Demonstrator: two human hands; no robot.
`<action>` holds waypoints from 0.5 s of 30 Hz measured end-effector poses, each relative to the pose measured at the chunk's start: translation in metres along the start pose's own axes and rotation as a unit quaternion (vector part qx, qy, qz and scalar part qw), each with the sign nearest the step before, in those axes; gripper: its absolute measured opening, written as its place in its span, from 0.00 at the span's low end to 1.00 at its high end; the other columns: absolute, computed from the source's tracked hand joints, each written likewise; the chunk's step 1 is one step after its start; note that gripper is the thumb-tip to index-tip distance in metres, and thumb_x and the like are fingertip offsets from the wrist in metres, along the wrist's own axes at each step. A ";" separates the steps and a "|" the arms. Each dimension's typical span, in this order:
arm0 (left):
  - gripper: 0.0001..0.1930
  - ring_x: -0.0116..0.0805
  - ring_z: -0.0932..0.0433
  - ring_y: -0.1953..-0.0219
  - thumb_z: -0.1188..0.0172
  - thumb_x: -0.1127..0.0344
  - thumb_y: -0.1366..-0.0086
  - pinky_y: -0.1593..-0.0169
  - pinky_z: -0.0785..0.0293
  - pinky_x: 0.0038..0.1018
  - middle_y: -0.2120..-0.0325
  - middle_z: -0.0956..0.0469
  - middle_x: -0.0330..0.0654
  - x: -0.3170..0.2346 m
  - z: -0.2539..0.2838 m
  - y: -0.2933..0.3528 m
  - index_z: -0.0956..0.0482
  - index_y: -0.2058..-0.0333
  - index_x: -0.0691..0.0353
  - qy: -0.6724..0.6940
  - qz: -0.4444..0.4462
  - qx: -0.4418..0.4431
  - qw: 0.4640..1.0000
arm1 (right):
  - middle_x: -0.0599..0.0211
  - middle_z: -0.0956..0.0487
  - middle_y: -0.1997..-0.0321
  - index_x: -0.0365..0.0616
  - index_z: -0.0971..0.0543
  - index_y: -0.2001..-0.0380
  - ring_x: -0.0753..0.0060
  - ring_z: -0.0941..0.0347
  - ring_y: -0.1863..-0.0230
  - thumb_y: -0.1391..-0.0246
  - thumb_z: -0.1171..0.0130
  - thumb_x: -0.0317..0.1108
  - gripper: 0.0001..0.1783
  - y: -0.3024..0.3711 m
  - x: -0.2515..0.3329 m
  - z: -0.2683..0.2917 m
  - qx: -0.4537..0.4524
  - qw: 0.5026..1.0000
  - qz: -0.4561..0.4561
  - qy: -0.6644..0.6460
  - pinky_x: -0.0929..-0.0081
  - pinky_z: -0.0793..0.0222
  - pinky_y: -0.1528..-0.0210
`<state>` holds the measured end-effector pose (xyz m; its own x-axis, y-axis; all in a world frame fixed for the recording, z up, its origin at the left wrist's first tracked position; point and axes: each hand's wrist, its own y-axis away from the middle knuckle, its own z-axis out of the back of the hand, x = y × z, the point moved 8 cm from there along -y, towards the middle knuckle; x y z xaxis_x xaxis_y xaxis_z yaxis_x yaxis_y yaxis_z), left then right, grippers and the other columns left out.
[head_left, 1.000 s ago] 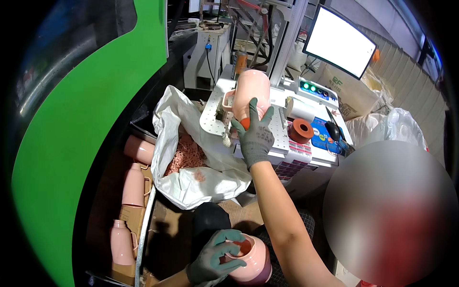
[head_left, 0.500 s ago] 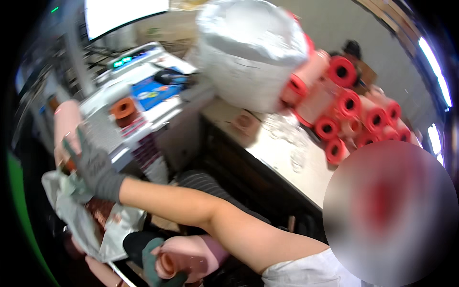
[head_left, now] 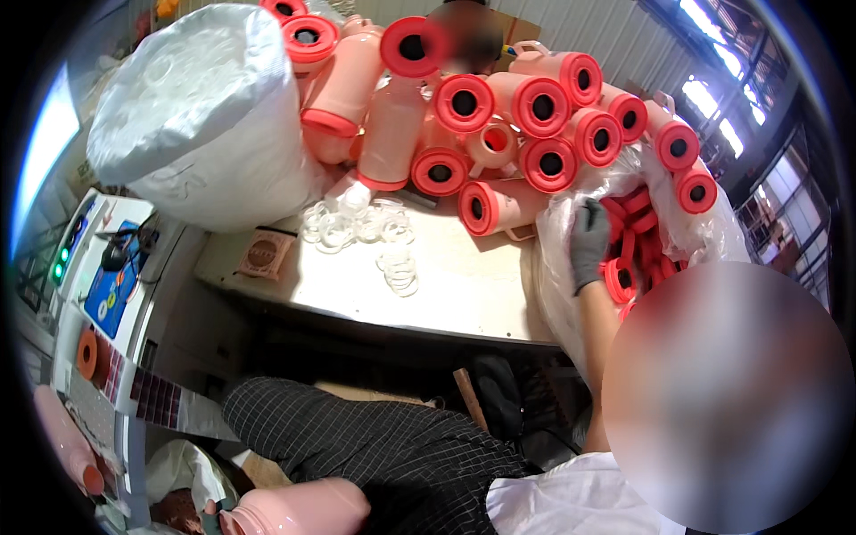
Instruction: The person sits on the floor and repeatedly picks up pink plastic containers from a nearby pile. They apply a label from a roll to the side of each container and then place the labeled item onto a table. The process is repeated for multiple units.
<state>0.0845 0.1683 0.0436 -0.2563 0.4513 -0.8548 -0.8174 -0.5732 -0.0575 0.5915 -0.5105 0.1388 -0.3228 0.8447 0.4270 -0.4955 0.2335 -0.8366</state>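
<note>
My left hand (head_left: 212, 517), gloved in dark green and mostly cut off by the lower edge, grips a smooth pink thermos jug body (head_left: 299, 508) by its threaded neck. The jug lies across in front of my dark checked trousers. My right hand (head_left: 588, 241), in a grey glove, is at the rim of a clear plastic bag (head_left: 555, 259) on the right. Its fingers look curled; what they hold, if anything, is hidden. Inside the bag are many red plastic parts (head_left: 621, 278). Another pink jug body (head_left: 67, 437) leans by the machine at far left.
Pink jugs with red ends (head_left: 539, 107) are heaped along the table's back. A large white sack (head_left: 214, 152) stands left of them. Clear rings (head_left: 357, 223) and a small packet (head_left: 266, 253) lie on the white table (head_left: 446, 294). An orange roll (head_left: 87, 354) sits at left.
The view has swung to the right. My right hand has left the pink jug body at the machine and moved to the plastic bag. My left hand still holds its jug.
</note>
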 end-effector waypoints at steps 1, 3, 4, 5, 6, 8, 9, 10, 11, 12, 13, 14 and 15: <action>0.52 0.47 0.32 0.33 0.21 0.59 0.46 0.29 0.36 0.40 0.33 0.32 0.54 0.007 -0.001 -0.001 0.41 0.28 0.68 0.009 0.019 0.000 1.000 | 0.46 0.18 0.52 0.41 0.20 0.48 0.44 0.22 0.50 0.36 0.43 0.41 0.19 -0.002 -0.030 0.012 0.016 0.990 -0.058 0.125 0.53 0.27 0.46; 0.50 0.45 0.29 0.34 0.21 0.56 0.44 0.30 0.35 0.39 0.33 0.30 0.54 0.018 -0.006 -0.007 0.40 0.29 0.69 0.040 0.052 -0.011 0.998 | 0.51 0.18 0.50 0.44 0.20 0.47 0.44 0.23 0.47 0.40 0.39 0.41 0.21 0.011 -0.071 0.012 0.180 0.953 -0.047 0.239 0.50 0.27 0.46; 0.44 0.41 0.25 0.40 0.24 0.61 0.42 0.36 0.29 0.35 0.38 0.26 0.52 0.023 -0.017 -0.019 0.37 0.32 0.68 -0.042 -0.001 0.018 0.999 | 0.54 0.19 0.47 0.49 0.22 0.43 0.46 0.23 0.46 0.44 0.36 0.40 0.25 0.023 -0.119 0.022 0.204 0.931 0.055 0.299 0.52 0.26 0.43; 0.42 0.40 0.25 0.42 0.25 0.63 0.42 0.39 0.27 0.34 0.39 0.26 0.50 0.017 -0.026 -0.020 0.36 0.32 0.68 0.000 0.049 0.012 0.999 | 0.55 0.21 0.44 0.54 0.25 0.39 0.47 0.23 0.44 0.46 0.34 0.39 0.30 0.040 -0.137 0.011 0.274 0.902 0.084 0.322 0.52 0.25 0.42; 0.41 0.39 0.25 0.44 0.25 0.64 0.41 0.41 0.26 0.33 0.40 0.26 0.49 0.000 -0.029 -0.018 0.35 0.33 0.68 0.036 0.102 0.000 0.994 | 0.55 0.22 0.43 0.58 0.25 0.38 0.46 0.23 0.41 0.48 0.34 0.39 0.31 0.060 -0.138 -0.014 0.370 0.850 0.000 0.376 0.50 0.25 0.42; 0.38 0.36 0.27 0.49 0.28 0.70 0.42 0.48 0.25 0.32 0.42 0.27 0.46 -0.004 -0.036 -0.020 0.34 0.35 0.66 0.135 0.139 -0.001 0.981 | 0.52 0.23 0.41 0.61 0.25 0.38 0.45 0.24 0.41 0.50 0.33 0.39 0.32 0.072 -0.162 -0.030 0.407 0.830 -0.083 0.373 0.48 0.25 0.43; 0.38 0.37 0.28 0.43 0.27 0.70 0.42 0.45 0.24 0.34 0.38 0.30 0.47 -0.016 -0.033 -0.019 0.34 0.35 0.67 0.108 0.109 -0.012 0.988 | 0.51 0.24 0.41 0.62 0.25 0.38 0.46 0.24 0.40 0.50 0.33 0.39 0.33 0.082 -0.164 -0.045 0.442 0.805 -0.117 0.378 0.48 0.25 0.43; 0.37 0.38 0.29 0.41 0.26 0.70 0.41 0.43 0.25 0.35 0.38 0.30 0.48 -0.012 -0.032 -0.017 0.34 0.35 0.67 0.101 0.080 -0.021 0.991 | 0.52 0.24 0.41 0.62 0.25 0.39 0.46 0.24 0.41 0.50 0.33 0.38 0.32 0.087 -0.167 -0.048 0.427 0.815 -0.113 0.375 0.49 0.26 0.42; 0.37 0.39 0.29 0.39 0.26 0.69 0.41 0.40 0.26 0.36 0.37 0.31 0.48 -0.008 -0.028 -0.014 0.34 0.35 0.67 0.095 0.051 -0.029 0.994 | 0.52 0.23 0.42 0.61 0.25 0.39 0.46 0.24 0.41 0.50 0.33 0.38 0.32 0.092 -0.174 -0.047 0.412 0.825 -0.109 0.371 0.50 0.26 0.42; 0.39 0.41 0.31 0.36 0.25 0.69 0.41 0.35 0.30 0.37 0.37 0.30 0.48 -0.022 -0.031 -0.016 0.35 0.34 0.67 0.077 0.049 -0.022 0.996 | 0.52 0.23 0.42 0.61 0.25 0.39 0.46 0.24 0.41 0.50 0.34 0.37 0.32 0.088 -0.177 -0.044 0.392 0.835 -0.100 0.374 0.51 0.26 0.42; 0.38 0.41 0.31 0.36 0.25 0.69 0.40 0.34 0.31 0.37 0.37 0.30 0.47 -0.018 -0.031 -0.014 0.35 0.34 0.67 0.061 0.050 -0.014 0.997 | 0.52 0.23 0.45 0.59 0.25 0.40 0.46 0.24 0.42 0.50 0.34 0.37 0.31 0.081 -0.167 -0.040 0.360 0.846 -0.097 0.380 0.51 0.27 0.42; 0.38 0.40 0.31 0.36 0.25 0.69 0.40 0.33 0.32 0.37 0.38 0.29 0.47 -0.009 -0.028 -0.013 0.35 0.34 0.67 0.045 0.050 -0.006 0.998 | 0.53 0.22 0.47 0.58 0.24 0.41 0.46 0.24 0.43 0.50 0.34 0.36 0.30 0.078 -0.154 -0.030 0.327 0.858 -0.093 0.386 0.52 0.27 0.43; 0.38 0.40 0.31 0.36 0.26 0.69 0.39 0.33 0.33 0.37 0.38 0.29 0.47 -0.002 -0.030 -0.012 0.35 0.34 0.67 0.033 0.050 0.005 0.998 | 0.53 0.21 0.49 0.56 0.23 0.42 0.46 0.23 0.45 0.50 0.34 0.35 0.29 0.064 -0.136 -0.016 0.291 0.867 -0.088 0.394 0.52 0.27 0.43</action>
<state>0.1105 0.1538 0.0303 -0.3018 0.3463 -0.8882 -0.7944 -0.6065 0.0335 0.6169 -0.6025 0.0215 0.3369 0.9411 -0.0276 -0.8783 0.3036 -0.3693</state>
